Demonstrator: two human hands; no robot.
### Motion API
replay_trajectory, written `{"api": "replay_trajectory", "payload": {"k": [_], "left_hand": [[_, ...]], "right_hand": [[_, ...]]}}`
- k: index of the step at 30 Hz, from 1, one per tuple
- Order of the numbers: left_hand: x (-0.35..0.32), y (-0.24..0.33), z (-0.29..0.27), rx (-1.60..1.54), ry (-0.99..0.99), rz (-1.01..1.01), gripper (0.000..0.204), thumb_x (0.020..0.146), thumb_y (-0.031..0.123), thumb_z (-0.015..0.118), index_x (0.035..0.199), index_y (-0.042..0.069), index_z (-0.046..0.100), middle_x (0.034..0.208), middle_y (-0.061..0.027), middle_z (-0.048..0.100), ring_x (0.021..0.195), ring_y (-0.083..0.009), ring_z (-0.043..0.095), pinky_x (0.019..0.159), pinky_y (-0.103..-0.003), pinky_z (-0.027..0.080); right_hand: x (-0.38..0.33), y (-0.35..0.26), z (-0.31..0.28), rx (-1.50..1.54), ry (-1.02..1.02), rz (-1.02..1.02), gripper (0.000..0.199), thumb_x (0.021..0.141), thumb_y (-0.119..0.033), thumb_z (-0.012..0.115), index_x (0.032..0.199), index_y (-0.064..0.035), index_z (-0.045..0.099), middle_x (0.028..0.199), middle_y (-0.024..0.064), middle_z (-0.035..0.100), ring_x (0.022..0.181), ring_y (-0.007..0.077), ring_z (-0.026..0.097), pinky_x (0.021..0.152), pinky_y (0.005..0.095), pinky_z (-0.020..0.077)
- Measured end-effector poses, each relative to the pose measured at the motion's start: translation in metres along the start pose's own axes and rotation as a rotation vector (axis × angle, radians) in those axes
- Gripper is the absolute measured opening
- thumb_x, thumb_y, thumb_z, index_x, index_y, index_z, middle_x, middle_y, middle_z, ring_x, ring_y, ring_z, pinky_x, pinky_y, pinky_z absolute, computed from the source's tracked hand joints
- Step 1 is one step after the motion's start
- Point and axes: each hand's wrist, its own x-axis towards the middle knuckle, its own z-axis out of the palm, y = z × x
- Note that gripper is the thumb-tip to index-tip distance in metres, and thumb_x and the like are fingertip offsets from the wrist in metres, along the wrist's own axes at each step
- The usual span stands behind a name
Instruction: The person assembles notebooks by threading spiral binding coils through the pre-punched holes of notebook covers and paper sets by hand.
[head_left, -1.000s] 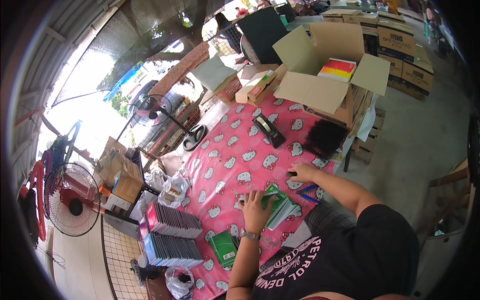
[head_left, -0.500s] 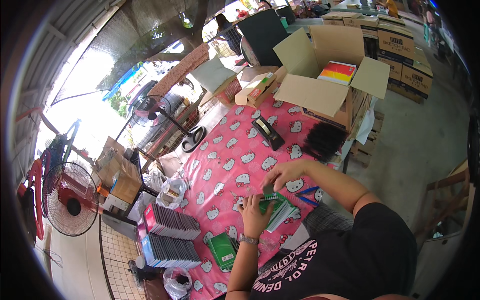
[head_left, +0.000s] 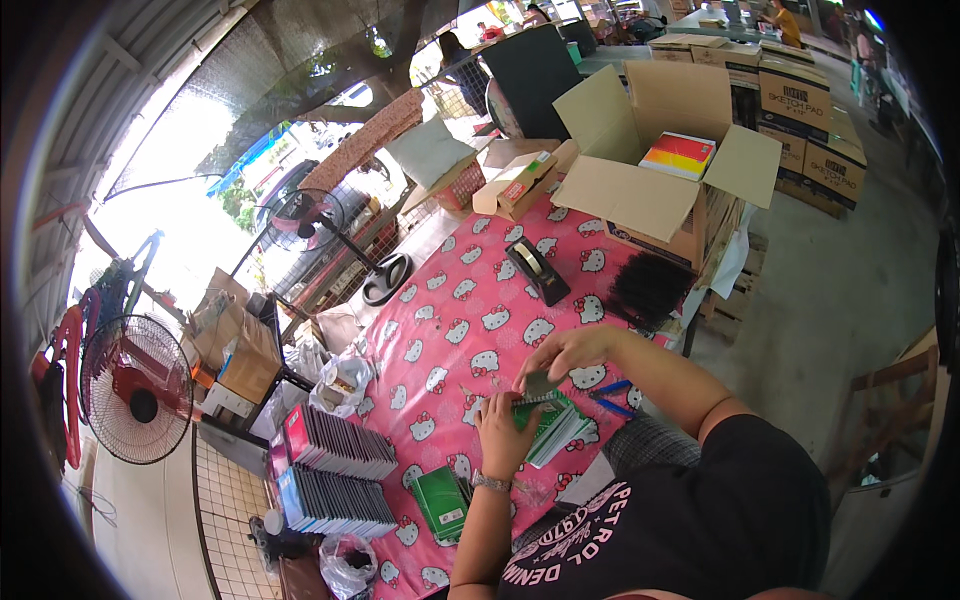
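The left hand (head_left: 501,437), thumb over green notebooks (head_left: 557,428), grips them, seemingly for steadiness; the right hand (head_left: 572,352) bends at their upper edge, whether pinching anything I cannot tell.

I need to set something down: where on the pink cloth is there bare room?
The widest bare patch of pink cloth lies between the black tape dispenser, the left hand and the white plastic bag. It is crowded by the right hand, with green notebooks and blue handles, and lower left, with rows of notebooks.
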Motion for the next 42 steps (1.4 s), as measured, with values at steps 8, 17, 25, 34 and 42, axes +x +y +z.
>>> {"api": "replay_trajectory", "payload": {"k": [8,17,25,34,42], "left_hand": [[-0.003,-0.026,-0.008,-0.116,0.001,0.016,0.027,0.079,0.007,0.071,0.104,0.002,0.059,0.099,-0.015,0.06,0.098,-0.0358,0.056,0.086,-0.044,0.046],[0.003,-0.045,-0.013,-0.169,-0.024,0.012,0.023,0.083,0.005,0.069,0.104,0.001,0.06,0.096,-0.0144,0.062,0.084,-0.0309,0.061,0.073,-0.038,0.05],[0.009,-0.038,-0.005,-0.24,-0.021,-0.081,0.023,0.087,0.003,0.066,0.11,0.002,0.061,0.097,-0.0136,0.066,0.08,-0.0227,0.065,0.063,-0.031,0.052],[-0.024,-0.048,0.006,-0.566,0.259,-0.38,0.015,0.095,0.011,0.064,0.103,-0.002,0.063,0.08,-0.0145,0.068,0.072,-0.0217,0.073,0.056,-0.03,0.05],[-0.017,-0.025,0.016,-0.578,0.423,-0.37,0.025,0.095,0.02,0.067,0.112,0.002,0.063,0.071,-0.0107,0.065,0.066,-0.012,0.066,0.055,-0.029,0.053]], "right_hand": [[0.027,-0.008,0.003,-0.396,0.113,0.252,0.046,0.083,-0.015,0.071,0.124,0.0032,0.062,0.122,0.0107,0.066,0.112,0.0193,0.063,0.101,0.0321,0.0461],[0.046,0.022,-0.013,0.059,0.046,0.01,0.044,0.083,-0.016,0.073,0.122,0.0023,0.064,0.121,0.0097,0.068,0.11,0.0158,0.063,0.096,0.03,0.0486],[0.0,0.114,-0.092,-1.043,0.894,0.523,0.058,0.077,-0.043,0.078,0.125,-0.013,0.066,0.125,0.0145,0.063,0.124,0.0305,0.055,0.103,0.0407,0.0445],[-0.064,0.2,0.046,-1.54,0.925,0.349,0.075,0.086,-0.05,0.065,0.144,-0.0078,0.043,0.151,0.021,0.038,0.142,0.0437,0.028,0.114,0.0611,0.0231],[-0.093,0.186,0.049,-1.147,1.093,0.179,0.053,0.086,-0.033,0.069,0.128,-0.0026,0.058,0.119,0.0184,0.062,0.113,0.0366,0.057,0.099,0.0444,0.0435]]}}
